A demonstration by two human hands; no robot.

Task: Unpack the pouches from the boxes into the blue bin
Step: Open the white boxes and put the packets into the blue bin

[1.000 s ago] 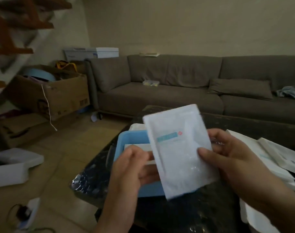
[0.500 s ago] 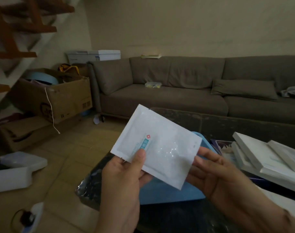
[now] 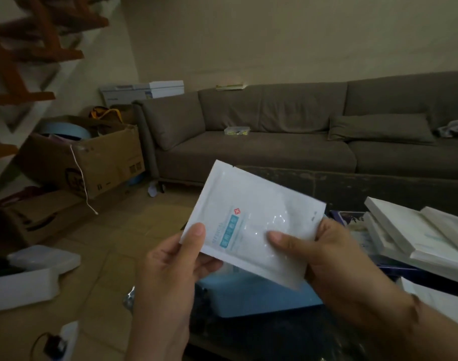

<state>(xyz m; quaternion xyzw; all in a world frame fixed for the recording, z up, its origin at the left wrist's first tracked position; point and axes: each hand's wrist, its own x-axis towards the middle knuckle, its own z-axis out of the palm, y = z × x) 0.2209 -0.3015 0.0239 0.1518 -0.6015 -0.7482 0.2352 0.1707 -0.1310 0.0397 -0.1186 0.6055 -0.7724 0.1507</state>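
A flat white pouch with a blue label and a small red mark is held tilted in front of me, above the blue bin. My left hand pinches its lower left corner with the thumb on top. My right hand grips its right end, thumb pressed on the face. The pouch and both hands hide most of the bin. White flat boxes lie stacked at the right on the dark table.
A grey sofa runs along the far side of the table. Open cardboard boxes stand on the floor at the left, with white foam pieces nearer me. A charger with a cable lies on the floor at the bottom left.
The pouch swung from upright to a tilted, sideways lie. My right hand moved from an open palm behind it to a thumb-on-top grip.
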